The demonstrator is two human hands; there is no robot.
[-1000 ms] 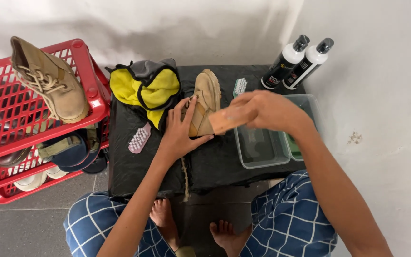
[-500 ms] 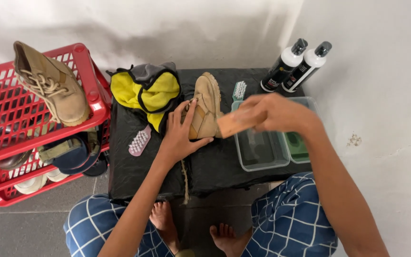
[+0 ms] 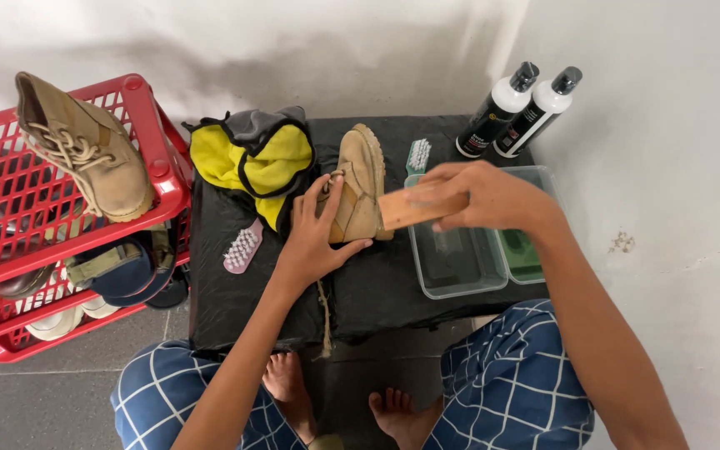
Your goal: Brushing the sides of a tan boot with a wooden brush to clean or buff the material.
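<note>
— Holding the tan suede lace-up boot (image 3: 358, 185) steady, are we?

— We are. Our left hand (image 3: 314, 237) cups its near side on the black-covered desk (image 3: 377, 283), fingers (image 3: 324, 196) wrapped against the upper, thumb at the sole edge. The boot lies on its side at the middle of the desk, its long axis running away from us toward the wall, toe at the far end as far as we can tell.

— And the other hand?

— Our right hand (image 3: 485, 196) is clenched around a flat wooden-backed brush (image 3: 418, 208), which points leftward and meets the boot at its right flank. So the boot lies directly left of the right fingers, and the brush crosses its long axis almost squarely. The left hand is the nearer one, already touching the boot.

— What sits around us?

— A clear plastic tub (image 3: 452, 262) just under the right wrist, with a green container (image 3: 520, 254) beside it. Two white-and-black pump bottles (image 3: 518, 108) lean at the far right corner. A yellow and grey cloth (image 3: 252, 158) lies left of the boot, a small pink bristle brush (image 3: 243, 247) near it, and a teal one (image 3: 417, 155) behind the brush. A red plastic crate (image 3: 156, 167) at the left carries a second tan boot (image 3: 85, 146).
</note>
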